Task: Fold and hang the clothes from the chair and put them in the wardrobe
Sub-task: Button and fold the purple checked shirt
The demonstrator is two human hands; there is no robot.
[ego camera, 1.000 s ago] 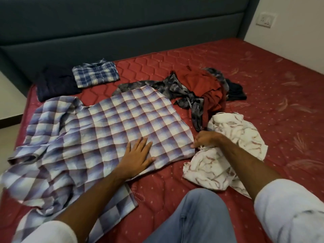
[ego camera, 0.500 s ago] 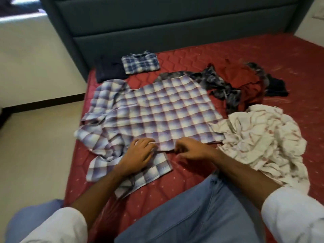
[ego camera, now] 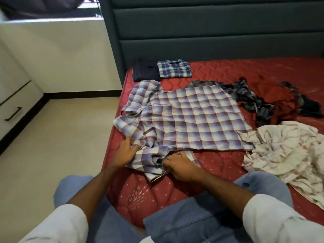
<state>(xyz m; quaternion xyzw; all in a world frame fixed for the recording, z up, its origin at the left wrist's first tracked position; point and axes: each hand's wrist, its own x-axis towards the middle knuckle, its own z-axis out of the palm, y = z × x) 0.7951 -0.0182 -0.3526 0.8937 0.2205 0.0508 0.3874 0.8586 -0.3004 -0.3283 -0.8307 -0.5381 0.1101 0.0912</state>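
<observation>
Both hands have shifted left along the near hem to the sleeve of the checked shirt (ego camera: 189, 120).

Two hands work it: the left hand (ego camera: 125, 152) lies on the bunched cloth with fingers loosely spread, the right hand (ego camera: 178, 164) curls its fingers round the sleeve. This shirt lies flat on the red mattress (ego camera: 219, 165), its sleeve near the left edge, bare floor (ego camera: 57, 146) beyond. Beside it sits one white patterned garment (ego camera: 287, 153); farther back a dark tangled pile (ego camera: 266, 100), then two folded pieces (ego camera: 173, 69) by the headboard (ego camera: 210, 32).
</observation>
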